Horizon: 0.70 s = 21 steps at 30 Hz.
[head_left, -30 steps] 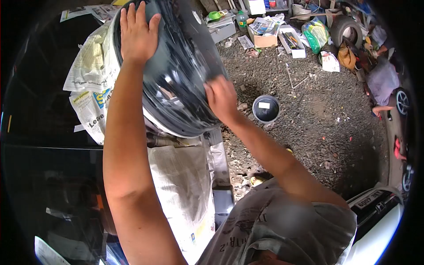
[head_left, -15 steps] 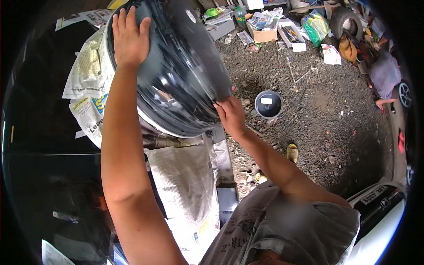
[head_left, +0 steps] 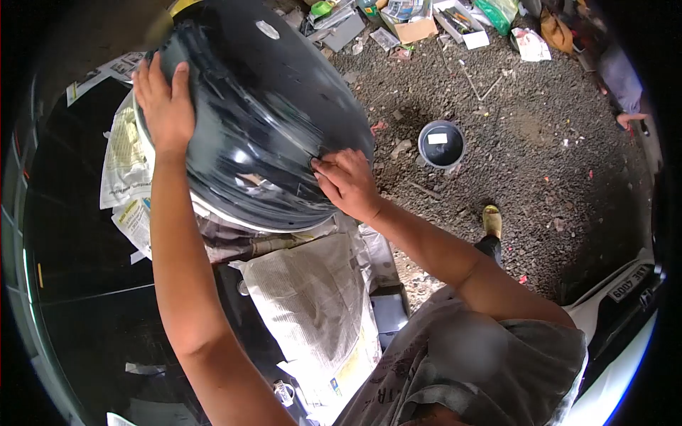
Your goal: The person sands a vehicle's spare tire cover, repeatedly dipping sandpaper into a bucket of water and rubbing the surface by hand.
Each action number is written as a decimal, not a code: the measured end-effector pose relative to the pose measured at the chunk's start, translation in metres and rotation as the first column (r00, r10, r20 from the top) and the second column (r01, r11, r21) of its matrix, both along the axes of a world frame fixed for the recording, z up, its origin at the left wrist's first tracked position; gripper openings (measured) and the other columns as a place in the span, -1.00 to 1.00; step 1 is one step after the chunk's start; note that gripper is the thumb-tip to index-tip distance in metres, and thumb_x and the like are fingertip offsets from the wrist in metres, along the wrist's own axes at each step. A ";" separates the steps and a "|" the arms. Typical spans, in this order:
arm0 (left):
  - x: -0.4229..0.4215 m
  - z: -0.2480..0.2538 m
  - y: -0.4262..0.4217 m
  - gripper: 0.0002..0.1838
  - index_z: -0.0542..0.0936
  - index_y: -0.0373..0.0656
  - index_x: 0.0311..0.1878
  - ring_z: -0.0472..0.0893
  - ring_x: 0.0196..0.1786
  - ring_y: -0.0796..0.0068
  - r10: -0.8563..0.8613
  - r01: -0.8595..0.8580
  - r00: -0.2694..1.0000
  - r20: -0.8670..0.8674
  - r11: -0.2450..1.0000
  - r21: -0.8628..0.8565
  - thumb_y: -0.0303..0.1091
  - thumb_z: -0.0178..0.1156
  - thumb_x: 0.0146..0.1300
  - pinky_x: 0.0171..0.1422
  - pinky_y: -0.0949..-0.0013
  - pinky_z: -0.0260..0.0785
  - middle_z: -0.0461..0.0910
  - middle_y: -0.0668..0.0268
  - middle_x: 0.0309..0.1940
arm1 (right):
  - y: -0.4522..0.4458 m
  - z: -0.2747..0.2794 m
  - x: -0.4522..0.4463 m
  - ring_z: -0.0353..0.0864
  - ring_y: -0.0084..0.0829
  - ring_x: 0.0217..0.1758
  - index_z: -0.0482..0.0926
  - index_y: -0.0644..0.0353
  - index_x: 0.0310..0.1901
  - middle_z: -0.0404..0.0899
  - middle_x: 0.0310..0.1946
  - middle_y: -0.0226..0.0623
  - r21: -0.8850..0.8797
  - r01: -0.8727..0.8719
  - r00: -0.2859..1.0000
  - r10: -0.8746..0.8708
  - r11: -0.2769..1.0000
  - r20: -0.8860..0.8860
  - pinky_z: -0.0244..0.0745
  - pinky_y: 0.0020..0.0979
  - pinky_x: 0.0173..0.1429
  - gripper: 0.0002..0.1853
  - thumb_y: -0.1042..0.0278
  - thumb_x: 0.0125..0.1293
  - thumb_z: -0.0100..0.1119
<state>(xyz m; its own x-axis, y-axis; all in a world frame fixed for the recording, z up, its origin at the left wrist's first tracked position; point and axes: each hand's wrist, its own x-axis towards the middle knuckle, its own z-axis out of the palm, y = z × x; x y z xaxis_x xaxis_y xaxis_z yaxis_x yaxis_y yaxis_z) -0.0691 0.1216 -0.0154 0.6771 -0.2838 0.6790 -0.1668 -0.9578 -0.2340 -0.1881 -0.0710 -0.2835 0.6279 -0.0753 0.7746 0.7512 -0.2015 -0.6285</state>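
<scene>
I see the left hand, fingers apart, on the dark panel; farther right, the right hand touches it, fingers' grip unclear.

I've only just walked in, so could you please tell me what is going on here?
A person is handling a dark curved panel. The left hand lies spread near one edge; the right hand rests, curled, on the streaked surface. Whether it holds anything is unclear. Newspaper sheets lie beside the panel.
</scene>
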 end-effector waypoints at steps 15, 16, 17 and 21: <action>-0.001 0.006 -0.002 -0.37 0.29 -0.25 0.45 -0.05 0.59 -0.11 -0.069 0.077 0.995 -0.066 0.988 0.132 0.03 -0.04 0.52 0.66 -0.01 -0.27 0.15 -0.06 0.51 | 0.029 0.069 0.051 0.52 -0.24 -0.25 0.63 0.15 -0.14 0.53 -0.30 -0.30 0.241 -0.014 1.000 0.009 0.970 0.021 0.36 -0.24 -0.15 -0.79 0.51 0.17 0.34; -0.001 0.005 -0.001 -0.37 0.29 -0.25 0.45 -0.05 0.59 -0.11 -0.068 0.075 0.996 -0.059 0.989 0.130 0.03 -0.04 0.52 0.66 -0.02 -0.27 0.15 -0.06 0.51 | 0.029 0.074 0.052 0.52 -0.24 -0.25 0.63 0.15 -0.16 0.53 -0.31 -0.30 0.244 -0.006 1.000 0.005 0.970 0.005 0.36 -0.24 -0.14 -0.81 0.51 0.17 0.34; 0.000 0.005 -0.001 -0.36 0.29 -0.24 0.45 -0.05 0.59 -0.12 -0.068 0.074 0.997 -0.048 0.989 0.129 0.04 -0.04 0.52 0.65 -0.02 -0.26 0.15 -0.06 0.51 | 0.025 0.069 0.046 0.52 -0.24 -0.25 0.64 0.15 -0.16 0.53 -0.31 -0.31 0.236 -0.002 1.000 0.007 0.972 -0.021 0.36 -0.24 -0.14 -0.81 0.51 0.18 0.33; 0.007 0.004 0.022 -0.33 0.29 -0.20 0.46 -0.07 0.60 -0.12 0.015 -0.005 0.998 -0.060 0.987 0.160 0.10 -0.03 0.49 0.65 -0.02 -0.23 0.10 -0.06 0.53 | 0.012 0.018 0.018 0.54 -0.25 -0.26 0.64 0.15 -0.17 0.54 -0.30 -0.32 0.231 -0.030 0.998 0.042 0.972 -0.047 0.37 -0.25 -0.13 -0.83 0.52 0.18 0.33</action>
